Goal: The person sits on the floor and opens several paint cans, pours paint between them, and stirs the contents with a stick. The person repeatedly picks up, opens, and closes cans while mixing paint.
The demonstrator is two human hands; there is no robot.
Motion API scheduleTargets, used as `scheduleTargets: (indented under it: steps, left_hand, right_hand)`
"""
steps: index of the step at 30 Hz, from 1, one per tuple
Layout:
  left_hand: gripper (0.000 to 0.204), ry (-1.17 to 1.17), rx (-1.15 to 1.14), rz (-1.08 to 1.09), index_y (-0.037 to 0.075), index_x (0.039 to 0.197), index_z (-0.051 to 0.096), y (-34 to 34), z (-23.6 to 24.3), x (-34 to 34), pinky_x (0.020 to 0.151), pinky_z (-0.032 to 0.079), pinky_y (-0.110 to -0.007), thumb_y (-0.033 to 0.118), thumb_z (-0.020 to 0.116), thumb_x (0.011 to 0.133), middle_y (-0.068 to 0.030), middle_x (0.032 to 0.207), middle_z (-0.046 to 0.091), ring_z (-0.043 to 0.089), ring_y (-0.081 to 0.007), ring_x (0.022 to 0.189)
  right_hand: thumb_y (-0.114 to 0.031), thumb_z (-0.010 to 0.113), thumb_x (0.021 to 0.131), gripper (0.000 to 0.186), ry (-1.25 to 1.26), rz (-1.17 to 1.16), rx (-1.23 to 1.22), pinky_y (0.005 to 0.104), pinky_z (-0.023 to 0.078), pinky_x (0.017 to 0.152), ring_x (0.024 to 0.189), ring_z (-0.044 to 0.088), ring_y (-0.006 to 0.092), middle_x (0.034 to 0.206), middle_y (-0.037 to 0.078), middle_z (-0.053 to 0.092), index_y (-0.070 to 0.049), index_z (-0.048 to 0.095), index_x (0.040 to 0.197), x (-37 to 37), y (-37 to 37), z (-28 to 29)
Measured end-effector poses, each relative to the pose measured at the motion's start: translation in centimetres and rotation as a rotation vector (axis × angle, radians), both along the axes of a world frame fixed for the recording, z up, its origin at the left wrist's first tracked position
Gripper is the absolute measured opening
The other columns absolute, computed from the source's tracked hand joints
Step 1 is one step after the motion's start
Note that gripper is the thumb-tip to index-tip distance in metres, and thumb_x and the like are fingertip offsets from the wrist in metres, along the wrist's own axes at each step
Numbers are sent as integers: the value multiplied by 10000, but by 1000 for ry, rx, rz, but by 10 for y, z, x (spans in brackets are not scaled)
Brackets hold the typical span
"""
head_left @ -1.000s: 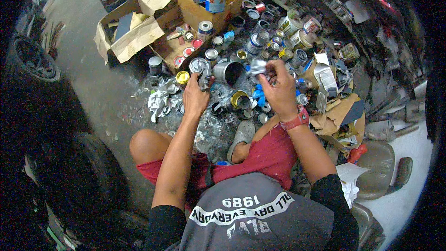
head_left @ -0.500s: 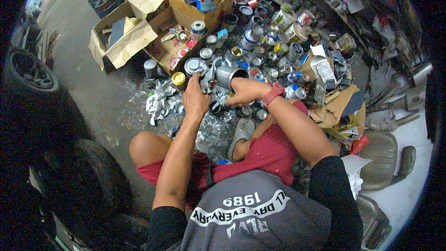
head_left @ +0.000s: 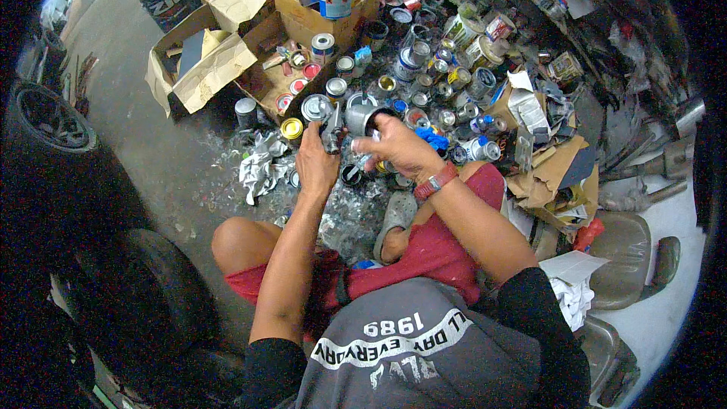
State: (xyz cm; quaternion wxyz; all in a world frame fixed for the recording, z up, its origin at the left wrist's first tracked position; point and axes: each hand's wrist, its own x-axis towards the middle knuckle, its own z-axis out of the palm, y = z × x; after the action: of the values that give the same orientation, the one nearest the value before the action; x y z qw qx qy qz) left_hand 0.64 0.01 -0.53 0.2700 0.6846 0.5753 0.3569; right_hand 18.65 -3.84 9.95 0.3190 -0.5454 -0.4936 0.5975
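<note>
Grey metal tool [head_left: 332, 134] is sitting clenched in the left hand [head_left: 316, 163]. Right hand [head_left: 401, 150] is hovering by a grey metal cup [head_left: 357, 115] just right of the tool; its grip cannot be told. Yellow-topped can [head_left: 291, 129] is standing left; farther out, cardboard boxes [head_left: 208, 72] are standing.

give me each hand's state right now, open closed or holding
Left hand: closed around a silvery metal spray-gun-like tool.
Right hand: blurred, beside a grey cylindrical metal cup; whether it holds anything cannot be told.
</note>
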Motion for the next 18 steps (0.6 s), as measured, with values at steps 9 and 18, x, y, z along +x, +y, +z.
scheduleTargets:
  steps: [9, 18]
  left_hand:
    - [446, -59, 34, 61, 43, 1262, 587, 2, 7, -1, 880, 526, -524, 249, 791, 923, -262, 1142, 706, 674, -471, 1078]
    - [491, -91, -122, 13, 34, 1230, 633, 6, 13, -2, 900, 526, -504, 410, 777, 949, -256, 1133, 730, 697, -443, 1083]
  right_hand:
    - [-116, 702, 969, 321, -308, -225, 604, 388, 613, 838, 1148, 664, 309, 1227, 170, 709, -12, 683, 1272, -16, -26, -16]
    - [-35, 626, 860, 248, -1195, -17, 940, 466, 569, 923, 1128, 605, 358, 1122, 145, 647, -43, 741, 1080, 32, -14, 23]
